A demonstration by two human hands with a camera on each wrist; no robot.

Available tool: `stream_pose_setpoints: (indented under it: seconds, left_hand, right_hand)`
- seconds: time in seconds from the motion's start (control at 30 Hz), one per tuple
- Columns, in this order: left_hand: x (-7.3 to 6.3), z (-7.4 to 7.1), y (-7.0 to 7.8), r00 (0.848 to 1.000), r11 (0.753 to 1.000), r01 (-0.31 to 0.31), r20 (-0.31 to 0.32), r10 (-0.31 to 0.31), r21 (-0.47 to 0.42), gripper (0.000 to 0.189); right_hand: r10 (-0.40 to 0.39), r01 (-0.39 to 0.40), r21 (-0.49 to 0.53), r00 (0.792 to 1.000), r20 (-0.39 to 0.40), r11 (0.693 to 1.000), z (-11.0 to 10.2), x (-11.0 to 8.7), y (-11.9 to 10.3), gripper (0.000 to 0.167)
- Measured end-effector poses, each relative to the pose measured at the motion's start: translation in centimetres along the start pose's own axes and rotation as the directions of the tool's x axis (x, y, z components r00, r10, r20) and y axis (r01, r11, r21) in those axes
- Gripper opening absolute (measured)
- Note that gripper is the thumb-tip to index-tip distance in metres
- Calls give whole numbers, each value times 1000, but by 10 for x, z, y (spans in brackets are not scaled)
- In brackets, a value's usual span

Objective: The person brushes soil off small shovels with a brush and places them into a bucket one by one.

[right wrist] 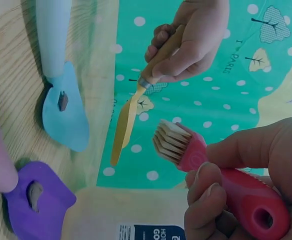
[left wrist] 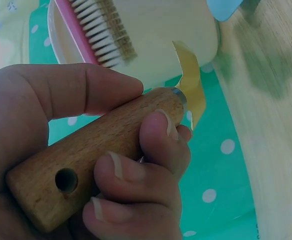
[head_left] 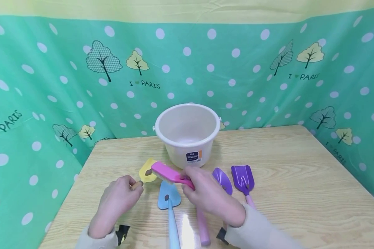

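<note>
While both hands are raised just above the wooden table [head_left: 299, 180], a tool is gripped in each. The left hand [head_left: 116, 204] is closed round the wooden handle [left wrist: 93, 152] of a yellow trowel [head_left: 147, 170]; in the left wrist view the thumb lies along the top of the handle and the fingers are curled beneath it, with a hanging hole visible near the handle's butt. The yellow blade is pointed toward the far side, its tip close to the white bucket [head_left: 188, 133].

A pink brush [head_left: 169, 174] is held in the right hand [head_left: 210, 197], with fingers and thumb wrapped round its handle. The brush head is extended to the left, bristles [right wrist: 170, 141] facing down and toward the yellow blade. Brush and blade are seen just beside each other; contact cannot be confirmed, and a small gap is shown in the right wrist view.

On the table beneath and between the hands a blue trowel [head_left: 169, 197] is laid flat, its handle running toward the near edge. A pink-handled tool [head_left: 203, 228] is partly hidden under the right hand. To the right, a purple scoop [head_left: 222, 180] and a purple shovel [head_left: 243, 178] are laid side by side, blades toward the bucket.

The bucket stands upright at the far centre of the table, label facing near. A green dotted cloth [head_left: 50, 86] printed with trees surrounds the table.
</note>
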State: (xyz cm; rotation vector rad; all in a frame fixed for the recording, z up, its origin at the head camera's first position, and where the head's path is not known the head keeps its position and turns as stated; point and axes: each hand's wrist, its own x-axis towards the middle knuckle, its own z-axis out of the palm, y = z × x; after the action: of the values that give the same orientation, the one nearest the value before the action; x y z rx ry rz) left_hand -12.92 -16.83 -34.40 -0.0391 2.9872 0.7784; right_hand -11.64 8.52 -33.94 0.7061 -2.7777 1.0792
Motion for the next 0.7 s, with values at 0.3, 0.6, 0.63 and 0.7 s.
stream_pose_setpoints:
  seconds: [0.3, 0.6, 0.63, 0.7]
  left_hand:
    - [0, 0, 1, 1000, 1000, 4, 3, -4, 19, 19]
    - [-3, -2, 1, 1000, 1000, 10, 7, -10, 30, 18]
    - [-3, -3, 2, 1000, 1000, 11, 10, -11, 29, 18]
    - [-4, -3, 2, 1000, 999, 17, 17, -17, 27, 19]
  right_hand:
    - [-30, 30, 10, 998, -58, 999, 8, 4, -7, 14]
    - [0, 2, 38, 998, -62, 999, 16, 7, -12, 12]
    - [6, -4, 38, 998, -63, 999, 17, 7, -12, 12]
    - [12, -9, 41, 998, -65, 999, 18, 7, -13, 12]
